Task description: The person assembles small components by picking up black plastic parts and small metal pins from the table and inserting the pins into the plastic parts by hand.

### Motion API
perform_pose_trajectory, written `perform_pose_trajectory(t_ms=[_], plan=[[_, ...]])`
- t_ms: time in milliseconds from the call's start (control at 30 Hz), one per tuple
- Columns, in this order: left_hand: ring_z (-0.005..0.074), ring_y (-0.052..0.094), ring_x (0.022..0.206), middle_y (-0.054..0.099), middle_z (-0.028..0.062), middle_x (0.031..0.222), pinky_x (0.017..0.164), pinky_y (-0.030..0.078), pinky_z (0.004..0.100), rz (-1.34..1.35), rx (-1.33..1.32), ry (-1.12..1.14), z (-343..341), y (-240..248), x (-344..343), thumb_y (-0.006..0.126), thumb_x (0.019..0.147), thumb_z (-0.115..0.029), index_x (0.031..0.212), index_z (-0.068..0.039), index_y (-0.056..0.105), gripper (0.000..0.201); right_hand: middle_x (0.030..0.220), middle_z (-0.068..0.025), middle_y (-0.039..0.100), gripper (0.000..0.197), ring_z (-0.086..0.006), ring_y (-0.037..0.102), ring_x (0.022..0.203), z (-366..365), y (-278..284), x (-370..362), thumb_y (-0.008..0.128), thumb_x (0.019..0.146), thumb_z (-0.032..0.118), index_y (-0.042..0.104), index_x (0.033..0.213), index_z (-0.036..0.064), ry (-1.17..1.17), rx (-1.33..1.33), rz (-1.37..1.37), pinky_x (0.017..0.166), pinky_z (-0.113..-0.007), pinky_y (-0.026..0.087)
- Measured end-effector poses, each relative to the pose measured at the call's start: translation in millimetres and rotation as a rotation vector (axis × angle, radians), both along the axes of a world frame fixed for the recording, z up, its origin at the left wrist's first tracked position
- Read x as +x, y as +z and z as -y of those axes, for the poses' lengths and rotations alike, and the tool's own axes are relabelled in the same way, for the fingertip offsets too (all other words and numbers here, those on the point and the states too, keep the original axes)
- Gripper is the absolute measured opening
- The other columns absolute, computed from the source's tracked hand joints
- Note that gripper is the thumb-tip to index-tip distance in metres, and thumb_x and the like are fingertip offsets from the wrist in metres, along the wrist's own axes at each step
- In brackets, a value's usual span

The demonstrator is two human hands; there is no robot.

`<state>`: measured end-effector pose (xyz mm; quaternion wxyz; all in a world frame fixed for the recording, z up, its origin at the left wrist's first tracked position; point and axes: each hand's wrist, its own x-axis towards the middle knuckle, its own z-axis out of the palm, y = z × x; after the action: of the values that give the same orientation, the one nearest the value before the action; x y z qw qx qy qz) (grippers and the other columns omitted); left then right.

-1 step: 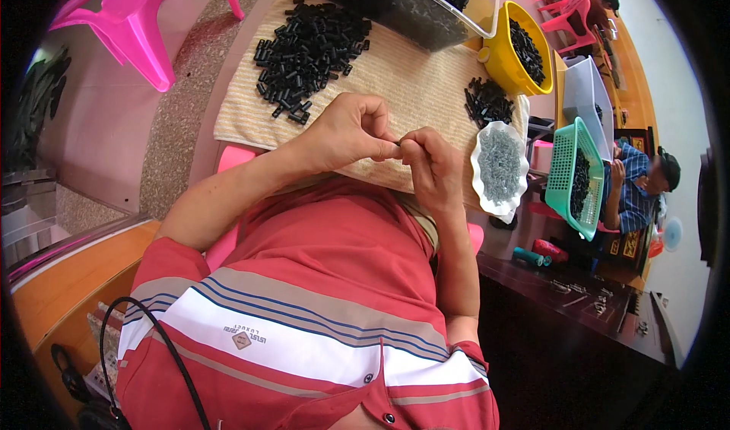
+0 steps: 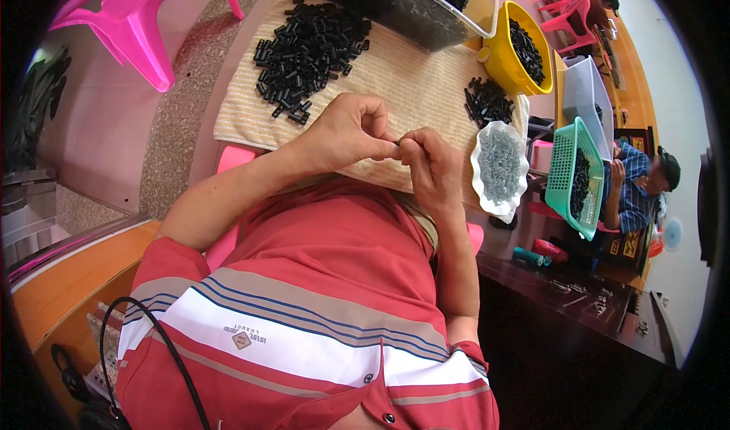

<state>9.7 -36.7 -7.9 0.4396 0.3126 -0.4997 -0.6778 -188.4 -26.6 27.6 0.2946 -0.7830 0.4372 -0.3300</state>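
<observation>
Black pieces (image 2: 312, 53), cream striped cloth (image 2: 426, 88), yellow basket (image 2: 496, 61), white dish (image 2: 477, 160), pink chair (image 2: 141, 15), blue-striped red shirt (image 2: 327, 247)

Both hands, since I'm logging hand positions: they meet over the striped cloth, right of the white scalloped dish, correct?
Wrong side: the head view shows the left hand and right hand meeting over the striped cloth, but left of the white scalloped dish.

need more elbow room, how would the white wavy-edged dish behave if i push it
The white dish is probably stiff, since its wavy rim seems to hold its shape. The many small shiny pieces in it look loose, so a jolt might spill some. It sits at the edge of the striped cloth, so an outward push could tip it.
</observation>
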Motion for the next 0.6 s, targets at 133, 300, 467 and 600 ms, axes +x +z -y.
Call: perform_pose_trajectory(t_ms=[133, 300, 467, 600], plan=[[0.0125, 0.067, 0.080, 0.067, 0.0062, 0.079, 0.068, 0.053, 0.0256, 0.220, -0.191, 0.125, -9, 3, -6, 0.075, 0.079, 0.004, 0.074, -0.005, 0.050, 0.026, 0.071, -0.0108, 0.067, 0.015, -0.0189, 0.066, 0.066, -4, -1, 3, 0.061, 0.096, 0.011, 0.063, 0.087, -0.0001, -0.089, 0.181, 0.034, 0.060, -0.031, 0.051], [0.0117, 0.066, 0.085, 0.060, 0.0011, 0.075, 0.067, 0.051, 0.0258, 0.282, -0.154, 0.109, -7, 5, -7, 0.073, 0.080, 0.006, 0.074, -0.005, 0.051, 0.025, 0.070, -0.0063, 0.066, 0.018, -0.0120, 0.062, 0.066, -1, -9, -5, 0.061, 0.098, 0.014, 0.066, 0.090, -0.0015, -0.071, 0.243, 0.131, 0.061, -0.027, 0.049], [0.0113, 0.065, 0.087, 0.065, 0.0049, 0.083, 0.070, 0.052, 0.0252, 0.247, -0.098, 0.070, -5, 0, -7, 0.072, 0.080, 0.006, 0.076, -0.005, 0.051, 0.024, 0.075, -0.0064, 0.066, 0.014, -0.0113, 0.062, 0.071, 1, -10, -11, 0.063, 0.097, 0.011, 0.067, 0.092, -0.0014, -0.016, 0.193, 0.145, 0.065, -0.025, 0.049], [0.0077, 0.060, 0.070, 0.066, 0.0044, 0.076, 0.060, 0.049, 0.0245, 0.085, -0.074, 0.107, -4, -1, -9, 0.076, 0.077, 0.000, 0.075, -0.002, 0.057, 0.019, 0.080, -0.0060, 0.066, 0.010, -0.0113, 0.062, 0.074, -1, -8, -12, 0.063, 0.096, 0.007, 0.067, 0.092, -0.0011, 0.025, 0.238, 0.256, 0.067, -0.025, 0.049]])
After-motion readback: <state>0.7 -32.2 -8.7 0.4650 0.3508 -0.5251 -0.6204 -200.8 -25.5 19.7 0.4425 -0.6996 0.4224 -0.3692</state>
